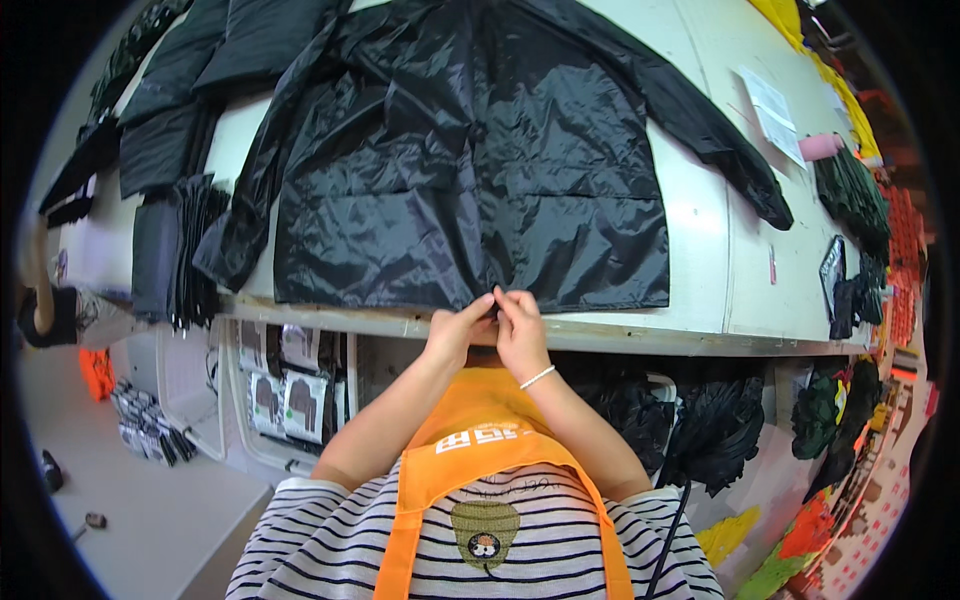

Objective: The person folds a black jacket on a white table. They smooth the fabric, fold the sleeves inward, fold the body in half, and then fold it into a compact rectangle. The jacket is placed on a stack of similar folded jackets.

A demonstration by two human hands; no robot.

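A shiny black jacket (pixel 400 225) lies spread out on the white table (pixel 697 240), its sleeves reaching out to both sides. At the middle of its bottom hem, by the table's front edge, my left hand (pixel 462 328) and my right hand (pixel 518 322) meet. Both pinch the hem at the lower end of the front opening, fingertips nearly touching. Whatever small part of the fastening sits between the fingers is hidden. A white bracelet (pixel 537 377) circles my right wrist.
Folded black garments (pixel 172 245) are stacked at the table's left. On the right lie a paper sheet (pixel 770 112), a pink roll (pixel 821 147) and dark green bundles (pixel 852 195). Below the table stand a white crate (pixel 262 450) of packaged garments and black clothing (pixel 715 430). Another person (pixel 62 312) is at far left.
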